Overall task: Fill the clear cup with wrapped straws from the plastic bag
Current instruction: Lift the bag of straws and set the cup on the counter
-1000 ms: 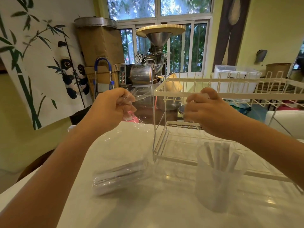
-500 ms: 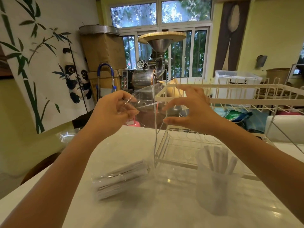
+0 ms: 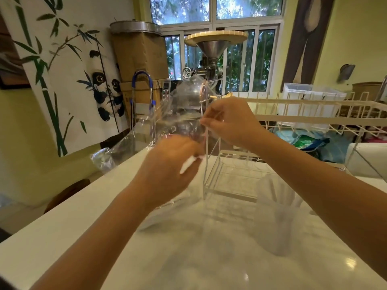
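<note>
The clear plastic bag (image 3: 180, 114) stands stretched up off the white table (image 3: 188, 258). My right hand (image 3: 230, 124) pinches its upper rim. My left hand (image 3: 167, 166), blurred by motion, is lower, at the bag's front. Its curled fingers hold a white wrapped straw (image 3: 190, 165) that sticks out to the right. The bag's lower part lies on the table, mostly hidden behind my left forearm. At the right stands the clear cup (image 3: 278, 227), upright, with several wrapped straws (image 3: 272, 191) fanned out in it.
A white wire dish rack (image 3: 293, 119) rises just behind the bag and cup, with its lower shelf (image 3: 234, 176) on the table. A second crumpled clear plastic (image 3: 104, 158) hangs at the table's far left edge. Behind the rack stands a metal roaster machine (image 3: 211, 59).
My left hand let go of the bag's top and dropped lower, now with a straw in its fingers. My right hand moved left and took hold of the bag's rim.
</note>
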